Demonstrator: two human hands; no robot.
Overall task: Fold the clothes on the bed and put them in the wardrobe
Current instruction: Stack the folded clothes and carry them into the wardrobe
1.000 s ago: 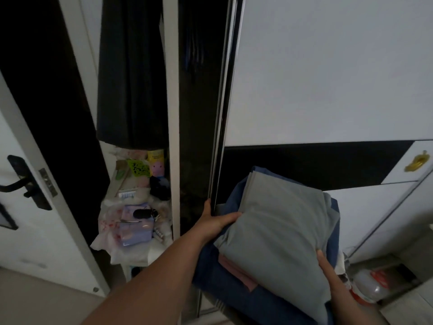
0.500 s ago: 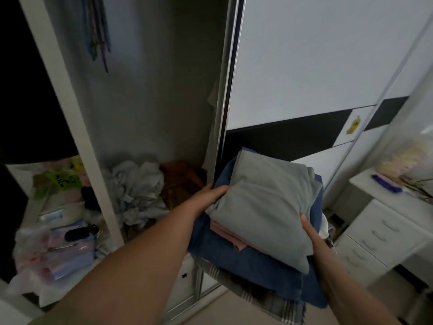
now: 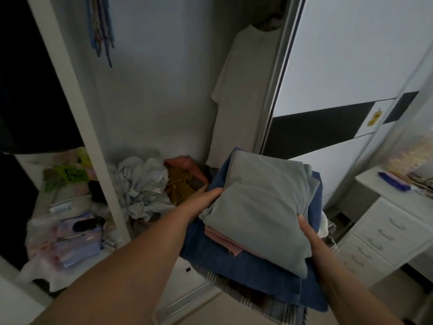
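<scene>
**Ana:** Stack of folded clothes [image 3: 260, 221], that's what the two hands carry. It is up in the air, right in front of the open white wardrobe [image 3: 150, 95].

**Ben:** What is in the stack?

**Ana:** A soft grey folded cloth [image 3: 262, 202] is on top. Under it a thin pink cloth [image 3: 222, 242] peeks out, then a big blue denim cloth [image 3: 234, 263], and a striped cloth [image 3: 276, 308] at the very bottom.

**Ben:** Which way does it point?

**Ana:** The long way of the grey cloth goes from far-left to near-right. Its far end points into the wardrobe, and its near end hangs down toward the person.

**Ben:** How do the hands hold it?

**Ana:** The left hand [image 3: 201, 200] is on the left edge, with the thumb curled over the top of the grey cloth. The right hand [image 3: 309, 233] is on the right edge, with the thumb pressed on the grey cloth. The other fingers are hidden under the stack, so I cannot tell how they lie.

**Ben:** What is inside the wardrobe?

**Ana:** A crumpled white cloth pile [image 3: 140, 186] and a rumpled orange and brown cloth [image 3: 182, 179] lie on the bottom. A pale hanging shirt [image 3: 239, 99] is at the right, by the white and black sliding door [image 3: 332, 78].
</scene>
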